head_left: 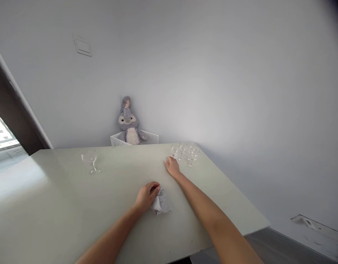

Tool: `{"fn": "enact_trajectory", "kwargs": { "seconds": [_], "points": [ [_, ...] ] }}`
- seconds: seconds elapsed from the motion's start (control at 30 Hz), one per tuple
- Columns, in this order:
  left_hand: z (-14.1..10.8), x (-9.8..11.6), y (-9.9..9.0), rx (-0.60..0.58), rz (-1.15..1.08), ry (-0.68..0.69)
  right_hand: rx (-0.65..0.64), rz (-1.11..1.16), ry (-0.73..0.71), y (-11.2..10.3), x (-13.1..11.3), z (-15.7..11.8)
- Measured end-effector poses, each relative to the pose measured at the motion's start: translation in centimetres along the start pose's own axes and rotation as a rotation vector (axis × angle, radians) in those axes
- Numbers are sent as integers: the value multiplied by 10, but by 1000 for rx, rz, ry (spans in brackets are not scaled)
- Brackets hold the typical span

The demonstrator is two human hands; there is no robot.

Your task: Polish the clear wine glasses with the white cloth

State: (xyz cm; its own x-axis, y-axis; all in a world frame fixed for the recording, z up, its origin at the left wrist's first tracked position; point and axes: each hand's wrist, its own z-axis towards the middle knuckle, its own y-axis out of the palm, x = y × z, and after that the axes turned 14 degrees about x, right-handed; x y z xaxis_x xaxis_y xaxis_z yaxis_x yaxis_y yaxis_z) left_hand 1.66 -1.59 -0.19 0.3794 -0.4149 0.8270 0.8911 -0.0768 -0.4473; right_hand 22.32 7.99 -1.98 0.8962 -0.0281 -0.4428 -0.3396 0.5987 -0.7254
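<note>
My left hand [148, 196] is closed, thumb and fingers pinching the top of a crumpled light grey cloth [161, 202] that rests on the table. Farther forward, my right hand [173, 167] lies low over the table with its fingers bent and the thumb apart; no object shows between them. Just beyond its fingertips is a clear stemmed glass [174, 149], its lower part partly hidden by the hand. Several more such glasses [193, 154] stand upright close together to the right. Another stemmed glass [89, 159] stands alone on the left side of the table.
The pale table [116, 227] reaches to the wall, its right edge slanting toward me. Behind its far edge, a grey plush toy [132, 135] sits in a white perforated basket [151, 138]. A switch [83, 46] is on the wall. At left is a dark-framed window [13, 91].
</note>
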Motion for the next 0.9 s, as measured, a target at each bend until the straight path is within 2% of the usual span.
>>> {"fn": "enact_trajectory", "kwargs": {
  "seconds": [0.23,0.43,0.5,0.6,0.67,0.77,0.83,0.9],
  "points": [
    [-1,-2,1,0,16,14,-9,2,27,-1,3,4],
    [2,-7,3,19,-48,-60,-51,45,22,-20,-9,3],
    [8,-13,4,141,-151,-137,-93,89,-5,-31,-18,-3],
    [16,-26,3,446,-321,-262,-208,179,-53,-54,-37,-18],
    [19,-33,1,604,-414,-319,-325,260,-101,-73,-50,-33],
    [21,-39,-2,735,-524,-365,-558,326,-236,-98,-66,-58],
    [25,-40,-8,853,-580,-414,-705,297,-334,-106,-72,-73],
    [35,-42,-22,1020,-678,-507,-764,265,-379,-106,-73,-86]
  ]
}}
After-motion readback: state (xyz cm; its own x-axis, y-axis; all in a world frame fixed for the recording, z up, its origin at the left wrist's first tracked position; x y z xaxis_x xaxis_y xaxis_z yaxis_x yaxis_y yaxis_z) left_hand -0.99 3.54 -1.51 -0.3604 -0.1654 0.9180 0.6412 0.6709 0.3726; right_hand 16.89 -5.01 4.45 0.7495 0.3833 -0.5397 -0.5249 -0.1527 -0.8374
